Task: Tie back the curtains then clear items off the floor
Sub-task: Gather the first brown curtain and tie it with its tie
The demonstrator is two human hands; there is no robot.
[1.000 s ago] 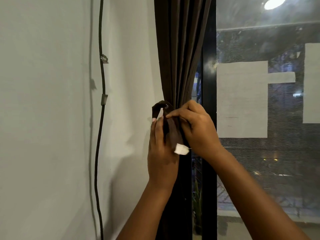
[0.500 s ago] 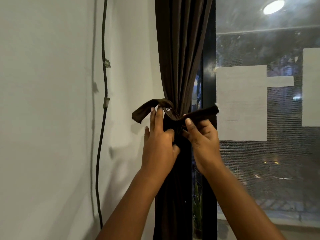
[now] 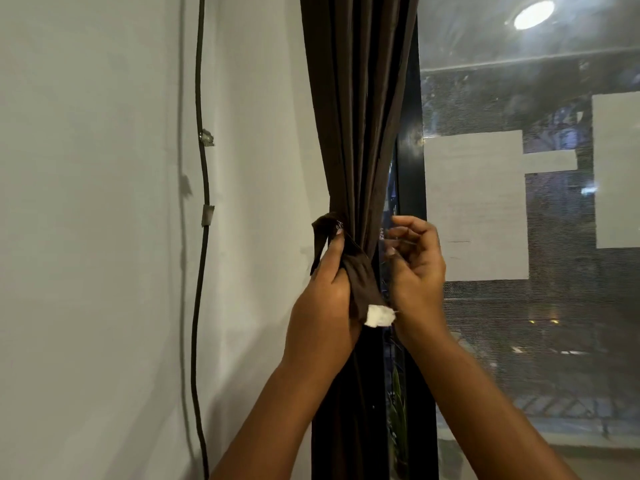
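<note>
Left hand point(image 3: 322, 306) grips the brown tieback point(image 3: 349, 268) wrapped round the gathered curtain point(image 3: 360, 133); right hand point(image 3: 415, 268) beside it, fingers loosely curled, holding nothing.

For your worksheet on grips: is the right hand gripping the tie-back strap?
No: the right hand holds nothing; only the left hand grips the strap.

Dark brown curtain point(image 3: 360, 116) and matching brown tie-back point(image 3: 356, 271) with a white tag point(image 3: 379, 316); pale grey wall point(image 3: 97, 202); black cable point(image 3: 201, 271); black window frame point(image 3: 410, 168)
</note>
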